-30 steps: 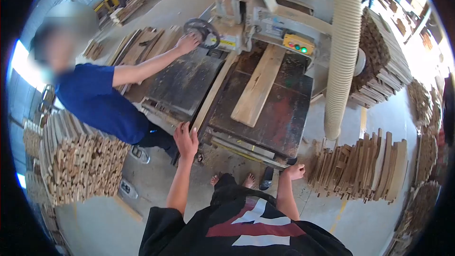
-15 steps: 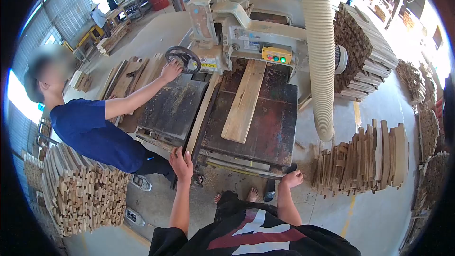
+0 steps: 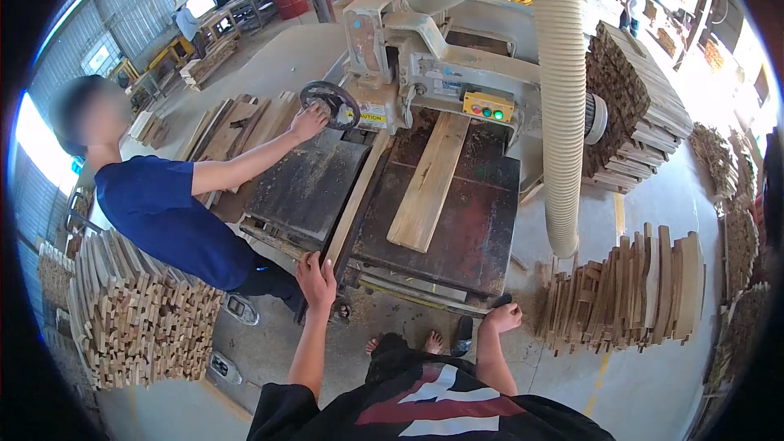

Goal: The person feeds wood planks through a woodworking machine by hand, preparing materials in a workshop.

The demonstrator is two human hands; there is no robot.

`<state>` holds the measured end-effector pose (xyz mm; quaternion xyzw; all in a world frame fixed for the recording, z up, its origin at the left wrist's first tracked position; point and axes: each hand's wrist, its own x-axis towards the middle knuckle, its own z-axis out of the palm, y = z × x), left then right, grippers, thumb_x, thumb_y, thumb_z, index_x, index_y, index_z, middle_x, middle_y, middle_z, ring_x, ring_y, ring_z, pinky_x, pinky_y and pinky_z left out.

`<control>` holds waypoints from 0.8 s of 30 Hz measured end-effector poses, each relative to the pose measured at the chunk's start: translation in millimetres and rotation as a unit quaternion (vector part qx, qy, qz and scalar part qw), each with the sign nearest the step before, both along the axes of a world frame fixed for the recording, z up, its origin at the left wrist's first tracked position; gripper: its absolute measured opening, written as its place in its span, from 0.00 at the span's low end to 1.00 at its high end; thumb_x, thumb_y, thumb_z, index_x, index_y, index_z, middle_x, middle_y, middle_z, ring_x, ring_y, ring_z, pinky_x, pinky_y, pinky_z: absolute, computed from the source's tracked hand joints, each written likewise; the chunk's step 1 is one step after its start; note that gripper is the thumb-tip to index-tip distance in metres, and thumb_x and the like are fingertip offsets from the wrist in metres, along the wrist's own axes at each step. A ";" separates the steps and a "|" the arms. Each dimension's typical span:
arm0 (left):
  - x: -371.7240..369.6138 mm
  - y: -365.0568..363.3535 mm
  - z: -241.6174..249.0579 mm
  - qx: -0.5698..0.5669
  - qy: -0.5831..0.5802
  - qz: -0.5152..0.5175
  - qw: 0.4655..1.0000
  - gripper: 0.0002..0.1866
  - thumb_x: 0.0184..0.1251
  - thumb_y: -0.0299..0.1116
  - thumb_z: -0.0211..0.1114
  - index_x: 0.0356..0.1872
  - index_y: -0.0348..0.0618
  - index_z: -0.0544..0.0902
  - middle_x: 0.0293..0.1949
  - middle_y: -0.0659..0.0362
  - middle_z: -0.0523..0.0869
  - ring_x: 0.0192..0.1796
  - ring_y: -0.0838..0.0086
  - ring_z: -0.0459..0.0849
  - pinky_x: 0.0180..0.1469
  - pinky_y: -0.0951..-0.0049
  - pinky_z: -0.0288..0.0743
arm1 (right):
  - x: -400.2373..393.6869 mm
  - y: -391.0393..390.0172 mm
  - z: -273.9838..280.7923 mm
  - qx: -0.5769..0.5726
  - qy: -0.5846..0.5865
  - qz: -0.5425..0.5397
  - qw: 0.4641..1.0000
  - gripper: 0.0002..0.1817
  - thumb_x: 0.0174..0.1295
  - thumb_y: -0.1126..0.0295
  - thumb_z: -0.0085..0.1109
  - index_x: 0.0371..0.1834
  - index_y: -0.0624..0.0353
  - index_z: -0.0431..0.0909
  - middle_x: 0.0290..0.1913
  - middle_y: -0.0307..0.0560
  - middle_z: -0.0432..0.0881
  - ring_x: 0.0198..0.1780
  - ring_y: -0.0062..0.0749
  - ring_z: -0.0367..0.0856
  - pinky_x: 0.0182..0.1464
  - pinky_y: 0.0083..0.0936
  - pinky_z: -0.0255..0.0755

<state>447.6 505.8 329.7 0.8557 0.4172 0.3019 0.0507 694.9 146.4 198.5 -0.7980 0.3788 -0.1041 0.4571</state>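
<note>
My left hand is at the front end of the narrow wooden strip that lies along the machine's dark guide rail, its fingers pointing up and thumb apart. Curled fingers of my right hand are at the front right corner of the dark machine table; whether they grip anything is hidden. Between my hands, a wide board lies on that table, its far end under the woodworking machine's head. At left, a co-worker's hand holds the black handwheel.
A yellow button box with a lit green button faces me. A thick ribbed hose hangs at right. Stacked wood strips stand at left, right and far right. The co-worker stands at left, beside the side table.
My view has tilted up slightly, so the machine sits lower and further right in the frame. My hands and the wide board keep nearly the same places; the co-worker's hand stays on the handwheel.
</note>
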 end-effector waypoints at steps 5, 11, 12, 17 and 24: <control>-2.0 4.2 -6.5 0.003 -0.004 -0.006 1.000 0.20 0.79 0.44 0.58 0.60 0.41 0.78 0.60 0.44 0.78 0.63 0.44 0.74 0.64 0.45 0.67 | -1.5 1.0 5.7 0.019 -0.003 -0.016 1.000 0.22 0.73 0.58 0.51 0.55 0.66 0.81 0.63 0.64 0.74 0.62 0.58 0.75 0.64 0.46 0.70; -0.7 2.3 -2.5 -0.009 -0.002 -0.004 1.000 0.19 0.79 0.43 0.58 0.60 0.41 0.78 0.61 0.44 0.77 0.63 0.45 0.74 0.64 0.45 0.66 | -1.1 1.9 4.7 0.018 -0.009 -0.011 1.000 0.22 0.73 0.58 0.51 0.56 0.66 0.81 0.62 0.64 0.74 0.61 0.58 0.75 0.63 0.47 0.71; -1.0 1.9 -2.6 -0.006 -0.001 -0.001 1.000 0.19 0.79 0.43 0.58 0.60 0.41 0.78 0.61 0.43 0.77 0.64 0.46 0.74 0.65 0.45 0.66 | -1.3 1.2 4.5 0.005 -0.008 -0.005 1.000 0.22 0.73 0.58 0.51 0.56 0.66 0.81 0.62 0.64 0.74 0.61 0.58 0.75 0.63 0.46 0.71; -2.5 3.5 -4.6 -0.010 0.000 -0.001 1.000 0.19 0.79 0.43 0.58 0.60 0.41 0.78 0.61 0.44 0.77 0.64 0.46 0.74 0.65 0.45 0.66 | -2.5 0.1 6.1 0.008 -0.006 0.000 1.000 0.23 0.73 0.57 0.51 0.55 0.67 0.81 0.62 0.64 0.74 0.61 0.58 0.75 0.63 0.46 0.70; -2.2 2.5 -3.1 -0.020 0.003 0.003 1.000 0.21 0.80 0.46 0.56 0.61 0.41 0.78 0.62 0.43 0.77 0.65 0.45 0.74 0.65 0.45 0.66 | -2.8 -1.5 3.3 0.004 -0.009 0.008 1.000 0.23 0.74 0.57 0.51 0.56 0.67 0.81 0.62 0.65 0.74 0.62 0.58 0.74 0.64 0.45 0.69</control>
